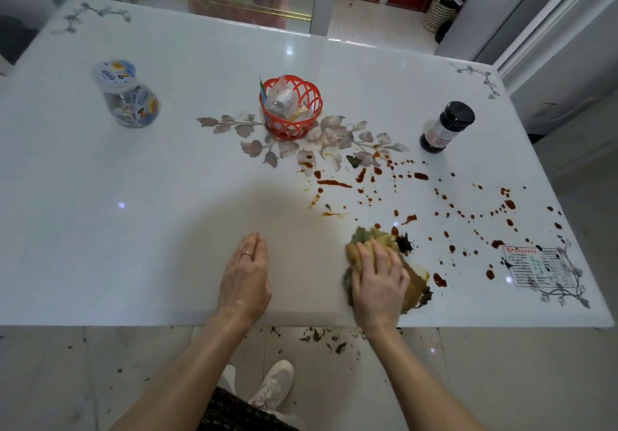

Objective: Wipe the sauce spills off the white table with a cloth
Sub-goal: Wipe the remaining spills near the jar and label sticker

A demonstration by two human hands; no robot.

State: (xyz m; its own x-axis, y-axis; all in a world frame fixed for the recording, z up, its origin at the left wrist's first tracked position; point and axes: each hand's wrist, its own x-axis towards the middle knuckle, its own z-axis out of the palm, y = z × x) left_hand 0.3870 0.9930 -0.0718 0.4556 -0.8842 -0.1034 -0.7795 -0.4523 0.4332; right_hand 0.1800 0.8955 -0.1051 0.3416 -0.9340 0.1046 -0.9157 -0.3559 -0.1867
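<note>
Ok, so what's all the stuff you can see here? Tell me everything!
table: one, white, flower-patterned, fills the view
sauce spills: many, red-brown, right half of table
cloth: one, stained yellow-green, near front edge
basket: one, red, table centre
bottle: one, dark, right rear
jar: one, white-lidded, left rear
sticker: one, white, front right corner
leaf scraps: many, dark, floor below table
shoe: one, white, floor
left hand: flat on table
right hand: pressing cloth
</note>
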